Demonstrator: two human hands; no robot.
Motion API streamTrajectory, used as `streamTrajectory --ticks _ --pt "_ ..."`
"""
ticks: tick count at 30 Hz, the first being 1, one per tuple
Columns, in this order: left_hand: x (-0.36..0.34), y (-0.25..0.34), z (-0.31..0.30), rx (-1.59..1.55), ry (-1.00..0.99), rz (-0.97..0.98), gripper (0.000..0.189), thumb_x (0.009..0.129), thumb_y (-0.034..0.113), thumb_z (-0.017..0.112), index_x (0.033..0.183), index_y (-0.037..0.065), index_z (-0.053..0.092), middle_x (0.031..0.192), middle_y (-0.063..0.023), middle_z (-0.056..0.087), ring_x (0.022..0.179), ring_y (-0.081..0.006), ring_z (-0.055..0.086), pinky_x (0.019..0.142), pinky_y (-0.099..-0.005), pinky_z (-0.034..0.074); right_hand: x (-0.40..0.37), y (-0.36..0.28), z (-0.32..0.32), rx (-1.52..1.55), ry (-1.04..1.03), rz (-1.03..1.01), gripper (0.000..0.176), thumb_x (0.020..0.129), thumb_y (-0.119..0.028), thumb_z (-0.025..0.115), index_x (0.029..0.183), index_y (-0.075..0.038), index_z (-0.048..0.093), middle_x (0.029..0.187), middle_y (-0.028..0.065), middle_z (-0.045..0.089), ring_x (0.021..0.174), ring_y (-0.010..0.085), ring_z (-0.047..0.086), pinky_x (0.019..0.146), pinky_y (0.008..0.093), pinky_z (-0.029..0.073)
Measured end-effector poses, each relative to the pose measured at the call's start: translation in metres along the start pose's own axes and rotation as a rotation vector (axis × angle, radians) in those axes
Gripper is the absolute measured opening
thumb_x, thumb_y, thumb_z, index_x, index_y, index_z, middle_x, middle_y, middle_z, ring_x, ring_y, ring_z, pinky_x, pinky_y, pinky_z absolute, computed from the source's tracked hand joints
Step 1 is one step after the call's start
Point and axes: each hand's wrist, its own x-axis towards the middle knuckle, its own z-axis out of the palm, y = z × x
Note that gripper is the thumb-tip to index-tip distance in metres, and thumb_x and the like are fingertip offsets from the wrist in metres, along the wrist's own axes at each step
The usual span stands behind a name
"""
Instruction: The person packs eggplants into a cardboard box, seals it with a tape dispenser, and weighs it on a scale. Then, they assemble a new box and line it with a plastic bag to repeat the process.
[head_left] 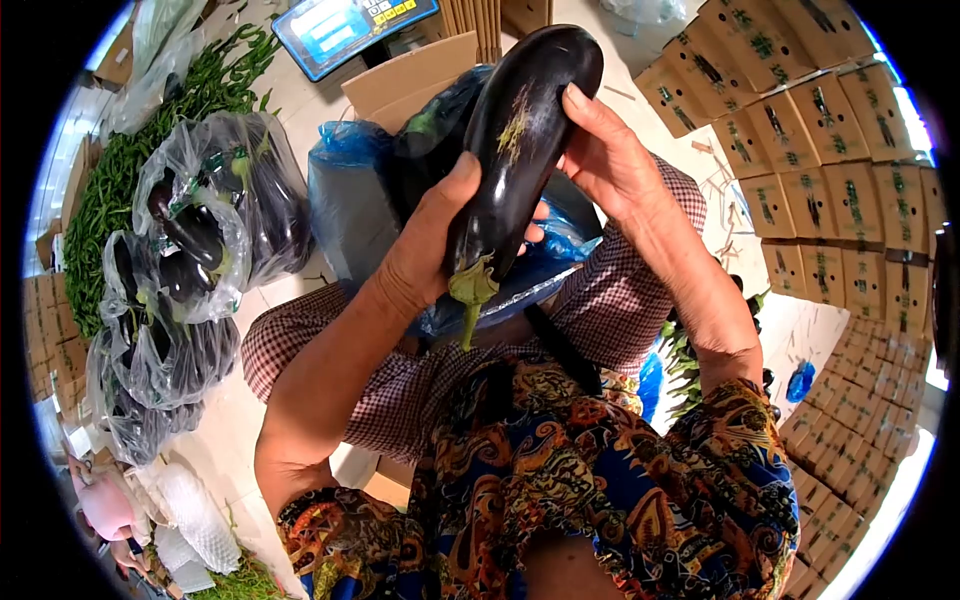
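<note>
Running this from afar, I judge the step in hand to be looking over one piece held above the lap (625,260); the next move, I think, calls for light pressure and both hands kept on it until something else bears its weight. On the right, the stacked cartons (835,190) are more than I can count. Along the left lies one long heap of green chillies (105,210), also beyond counting. Beside it I make out at least three clear bags (285,195) of produce, their edges running together. Ahead of the lap I have one blue liner (348,175), dark shapes inside it that I can't number, and one cardboard flap (415,75) behind. Farther off is one lit device (345,35), perhaps a scale. Next comes the one loose eggplant (530,110), tilted above the liner, stem end toward the wearer. I have two hands grasping it: the left hand (430,230) around the lower part, the right hand (610,150) at the upper side, thumb on top. Last, I count one green cap (472,282) and one tan scuffed patch (513,128).
</note>
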Motion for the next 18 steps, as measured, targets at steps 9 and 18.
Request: streamTrajectory --ticks 9,18 --pt "0.004 0.003 -0.013 0.122 -0.017 -0.046 0.058 0.089 0.045 0.05 0.121 -0.003 0.05 0.098 -0.0181 0.066 0.082 -0.0227 0.067 0.075 -0.031 0.056 -0.003 -0.001 0.007 -0.133 0.072 -0.003 0.045 0.085 -0.026 0.07 0.122 -0.009 0.049 0.108 0.005 0.06 0.1 0.0159 0.061 0.09 0.0336 0.052" --pt "-0.002 0.0 -0.007 -0.071 -0.104 -0.076 0.061 0.093 0.047 0.049 0.129 -0.002 0.044 0.111 -0.0218 0.062 0.09 -0.0278 0.066 0.078 -0.0332 0.055 0.002 0.009 -0.009 -0.012 -0.063 0.009 0.048 0.093 -0.038 0.057 0.124 -0.002 0.051 0.116 0.0105 0.062 0.105 0.0215 0.06 0.094 0.0381 0.049"
